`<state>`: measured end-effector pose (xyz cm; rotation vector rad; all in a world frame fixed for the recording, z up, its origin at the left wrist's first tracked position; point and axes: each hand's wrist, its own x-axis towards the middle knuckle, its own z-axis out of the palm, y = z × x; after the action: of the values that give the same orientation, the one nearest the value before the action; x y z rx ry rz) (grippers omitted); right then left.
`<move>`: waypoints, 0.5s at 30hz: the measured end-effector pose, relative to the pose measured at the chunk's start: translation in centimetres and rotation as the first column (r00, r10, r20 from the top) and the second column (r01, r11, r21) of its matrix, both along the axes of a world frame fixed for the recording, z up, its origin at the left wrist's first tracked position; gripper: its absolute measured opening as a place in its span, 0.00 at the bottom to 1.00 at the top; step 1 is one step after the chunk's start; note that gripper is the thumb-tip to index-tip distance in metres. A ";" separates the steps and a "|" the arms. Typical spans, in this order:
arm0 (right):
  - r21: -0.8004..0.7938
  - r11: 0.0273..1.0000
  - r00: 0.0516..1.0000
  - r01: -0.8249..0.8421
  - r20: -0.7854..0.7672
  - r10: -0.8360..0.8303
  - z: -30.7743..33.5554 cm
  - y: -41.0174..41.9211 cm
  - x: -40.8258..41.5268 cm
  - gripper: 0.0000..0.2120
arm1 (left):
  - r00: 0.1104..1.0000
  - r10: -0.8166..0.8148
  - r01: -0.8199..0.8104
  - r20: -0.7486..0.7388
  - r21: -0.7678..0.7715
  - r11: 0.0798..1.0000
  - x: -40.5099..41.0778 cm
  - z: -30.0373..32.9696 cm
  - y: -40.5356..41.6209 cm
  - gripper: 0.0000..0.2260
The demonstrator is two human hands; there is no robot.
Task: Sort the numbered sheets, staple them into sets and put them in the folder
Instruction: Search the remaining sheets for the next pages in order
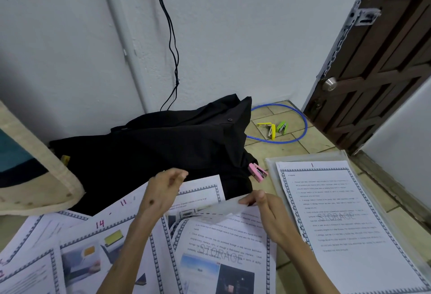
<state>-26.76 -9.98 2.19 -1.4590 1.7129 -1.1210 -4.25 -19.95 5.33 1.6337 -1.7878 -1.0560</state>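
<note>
Head view: right hand [263, 202] has its grip pinched on the top edge of a curled sheet [219, 212], whose long axis runs leftward from that grip toward the left hand [165, 186]. Left grip is loosely curled, holding nothing, just above the sheet's far end. Below both grips lie more numbered sheets [98, 242] on the floor. Right of the right grip, close by, lies the folder [270, 165] with sheet 1 [338, 212] on it. Beyond the grips, a pink stapler [257, 171] sits against black cloth [177, 144]; farther off lie the yellow staplers [268, 128] and a green one [282, 127].

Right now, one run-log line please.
right hand: pinching sheet corner | left hand: free, above papers | sheet 1: on folder
</note>
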 end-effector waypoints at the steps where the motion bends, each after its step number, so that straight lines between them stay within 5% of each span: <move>1: -0.018 1.000 1.000 0.015 -0.008 -0.015 -0.2 0.1 0.0 0.32 | 0.997 0.003 0.001 0.081 -0.056 0.998 0.3 -0.1 -0.1 0.10; 9: -0.120 0.992 0.987 0.036 -0.150 -0.054 -0.3 -0.6 0.2 0.30 | 0.958 -0.011 0.034 0.286 -0.074 0.997 2.3 -0.4 -1.6 0.11; 15: -0.077 0.992 0.957 -0.105 -0.278 0.080 -0.3 -0.7 0.5 0.33 | 0.952 0.047 -0.031 0.304 -0.058 0.998 3.8 -0.7 -2.2 0.11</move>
<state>-26.24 -10.64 1.89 -1.8034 1.7748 -0.9941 -0.40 -22.11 4.66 1.8733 -1.9467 -0.7627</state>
